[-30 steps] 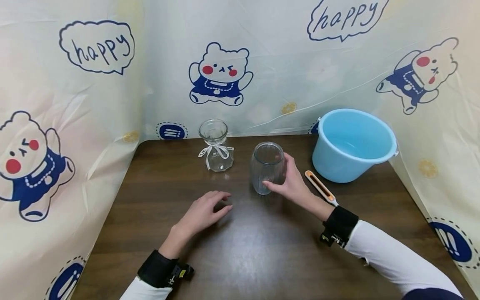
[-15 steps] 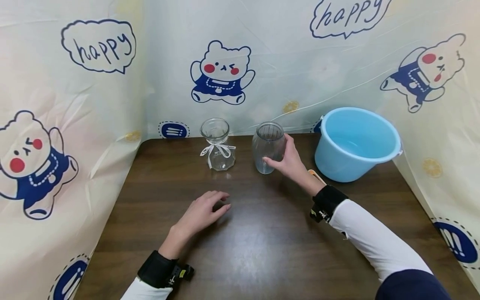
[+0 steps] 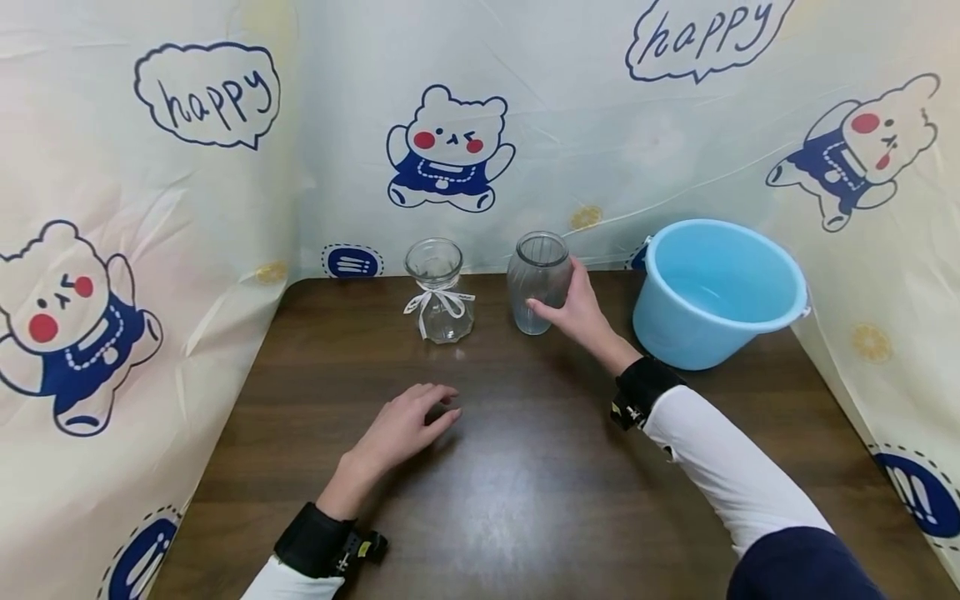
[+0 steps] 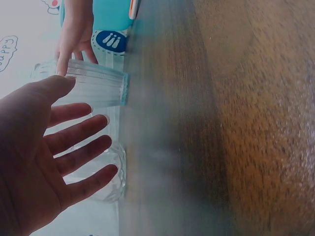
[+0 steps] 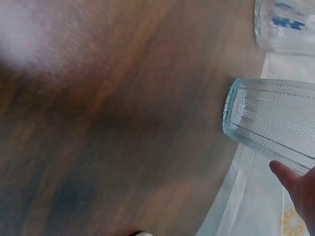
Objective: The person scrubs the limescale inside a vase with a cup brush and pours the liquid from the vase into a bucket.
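A clear ribbed glass vase (image 3: 531, 275) stands upright near the back edge of the table. My right hand (image 3: 581, 315) grips it from the right, thumb across the front and fingers behind the glass. In the right wrist view, the dotted, ribbed side of this vase (image 5: 275, 118) and its base at the tabletop show. To its left is a second glass vase (image 3: 445, 323) with a flared rim and a white ribbon bow at the neck. My left hand (image 3: 401, 427) is held over the middle left of the table, fingers spread and loosely bent, holding nothing.
A light blue bucket (image 3: 678, 337) stands at the back right, close to my right forearm. An orange and white handle (image 4: 133, 9) lies beside it, hidden by my arm in the head view. A printed cloth (image 3: 315, 167) hangs behind the brown table (image 3: 487, 500).
My right hand has carried the ribbed vase away from me to the back of the table, level with the ribboned vase. My right arm now covers the orange and white handle. The left hand stays put.
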